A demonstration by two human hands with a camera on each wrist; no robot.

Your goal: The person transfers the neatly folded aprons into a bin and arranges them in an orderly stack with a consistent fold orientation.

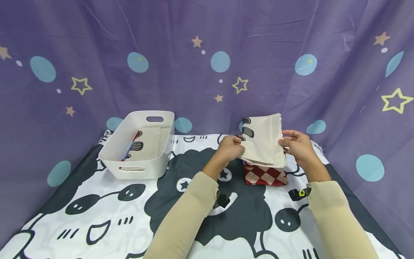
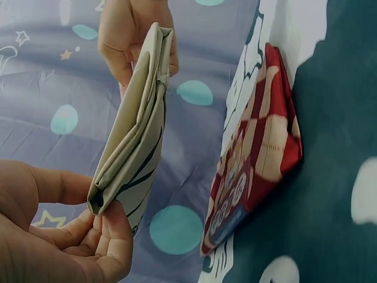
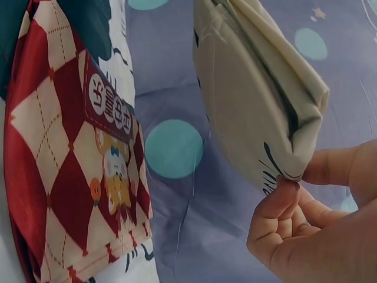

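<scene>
A folded cream cloth [image 1: 262, 140] with black printed shapes is held up between both hands. My left hand [image 1: 230, 148] pinches its left edge, thumb on one side and fingers on the other. At the opposite edge, my right hand [image 1: 299, 146] pinches a corner between thumb and fingers. The left wrist view shows the cream cloth [image 2: 132, 124] edge-on, in several stacked layers. Lower down, apart from it, a red and cream argyle folded fabric piece [image 1: 265, 176] lies on the bed sheet. Its cartoon print and lettering show in the right wrist view; the cream cloth partly hides it in the head view.
On the left stands a white plastic basket [image 1: 106, 155] with handle holes. Inside lies another folded cream cloth [image 1: 150, 142] with black print, beside a thin red and blue strip [image 1: 129, 146]. A purple curtain [image 1: 181, 79] hangs behind the black-and-white patterned sheet [image 1: 129, 230].
</scene>
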